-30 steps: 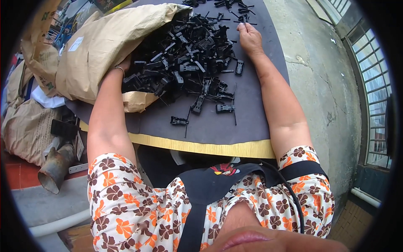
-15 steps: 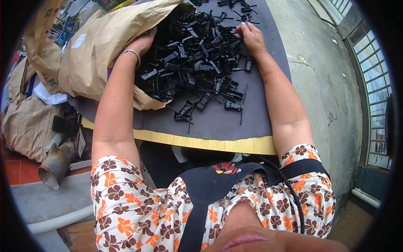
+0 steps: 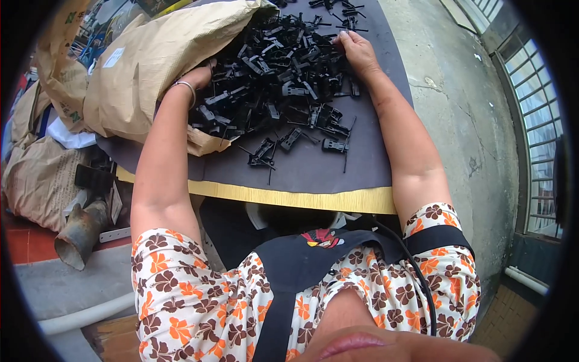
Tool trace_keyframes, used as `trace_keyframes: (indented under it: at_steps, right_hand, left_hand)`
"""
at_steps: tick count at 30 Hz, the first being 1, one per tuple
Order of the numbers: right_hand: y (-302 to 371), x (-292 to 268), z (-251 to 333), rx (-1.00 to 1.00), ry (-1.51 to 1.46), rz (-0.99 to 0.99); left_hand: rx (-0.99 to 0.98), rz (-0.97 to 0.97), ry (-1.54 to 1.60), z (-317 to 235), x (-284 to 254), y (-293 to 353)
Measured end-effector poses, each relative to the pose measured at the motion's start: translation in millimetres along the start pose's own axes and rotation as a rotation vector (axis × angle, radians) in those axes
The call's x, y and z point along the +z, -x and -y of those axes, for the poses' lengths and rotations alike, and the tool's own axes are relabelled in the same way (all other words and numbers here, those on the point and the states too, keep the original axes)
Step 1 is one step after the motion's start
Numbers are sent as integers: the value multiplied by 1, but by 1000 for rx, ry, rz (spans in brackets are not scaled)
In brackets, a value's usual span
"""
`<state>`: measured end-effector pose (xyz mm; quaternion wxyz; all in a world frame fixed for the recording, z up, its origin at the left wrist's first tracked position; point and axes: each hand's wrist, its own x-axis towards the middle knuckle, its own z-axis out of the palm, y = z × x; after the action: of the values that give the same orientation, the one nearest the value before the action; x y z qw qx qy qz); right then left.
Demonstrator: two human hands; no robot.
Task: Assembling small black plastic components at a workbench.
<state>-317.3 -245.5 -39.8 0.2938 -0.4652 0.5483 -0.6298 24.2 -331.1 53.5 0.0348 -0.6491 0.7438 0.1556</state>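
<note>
A heap of small black plastic parts with thin rods (image 3: 283,78) lies on the dark table mat (image 3: 253,172). Beside it on the left, a large brown paper sack (image 3: 129,90) rests on its side, mouth toward the heap. My left hand (image 3: 198,76), a bangle at its wrist, is in the sack's mouth next to the parts; its fingers are mostly hidden. At the heap's far right edge is my right hand (image 3: 360,55), fingers bent together at the parts. Whatever its fingertips hold is too small to make out. Several loose parts (image 3: 262,152) lie nearer me.
A yellow edge (image 3: 289,198) borders the table in front of me. Left of the table are another brown sack (image 3: 42,181) and a rusty metal pipe piece (image 3: 81,235). Concrete floor (image 3: 458,120) and a barred window (image 3: 543,133) are on the right.
My left hand has shifted left and slightly toward me, and the sack's near lip has drawn back left, showing more parts. My right hand has moved only slightly left.
</note>
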Motion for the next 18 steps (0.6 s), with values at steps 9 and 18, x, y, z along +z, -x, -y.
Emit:
trace_keyframes:
  at_steps: [9,18]
  right_hand:
    - [89,-46,83,-307,494,-53]
    - [185,-47,107,-18,370,290]
  left_hand:
    - [92,-226,112,-43,-8,55]
    - [274,-105,-119,-95,-18,114]
